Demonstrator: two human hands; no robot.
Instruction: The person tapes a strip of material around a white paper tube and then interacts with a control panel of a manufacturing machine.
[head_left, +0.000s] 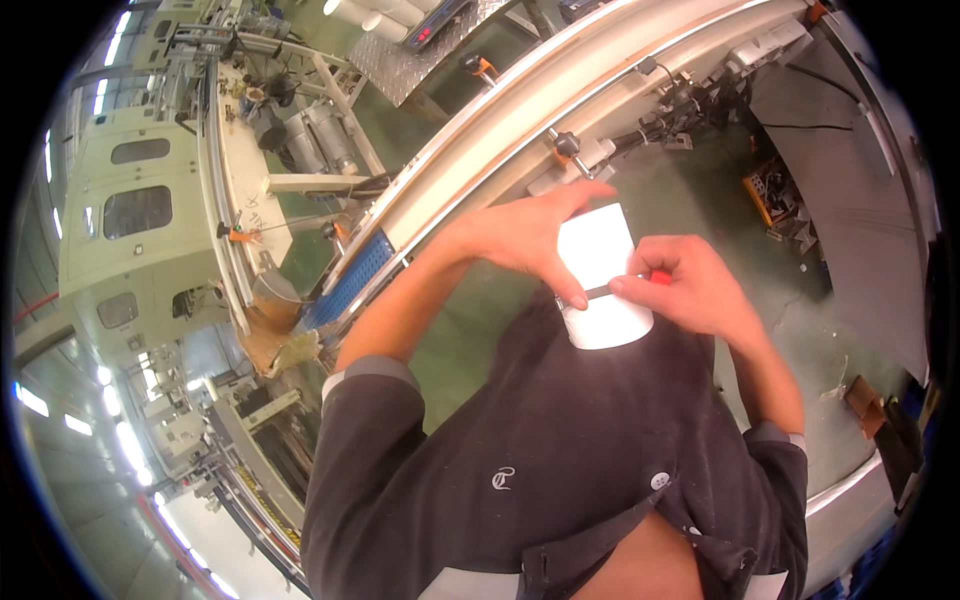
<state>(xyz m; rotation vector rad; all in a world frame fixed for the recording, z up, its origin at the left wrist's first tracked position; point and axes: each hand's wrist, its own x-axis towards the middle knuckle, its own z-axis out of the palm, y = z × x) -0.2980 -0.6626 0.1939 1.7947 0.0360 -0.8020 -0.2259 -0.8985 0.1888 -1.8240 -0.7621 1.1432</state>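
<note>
Through the head camera I see my left hand (535, 235) gripping the far left side of a white roll (600, 245), thumb lying along its near part. My right hand (690, 285) has its grip pinched on a slim dark tool (599, 292) with a red part, laid across the roll. The roll sits just beyond the dark shirt (590, 430), above the green floor (445, 355). A long pale rail (480, 150) runs on the far side.
</note>
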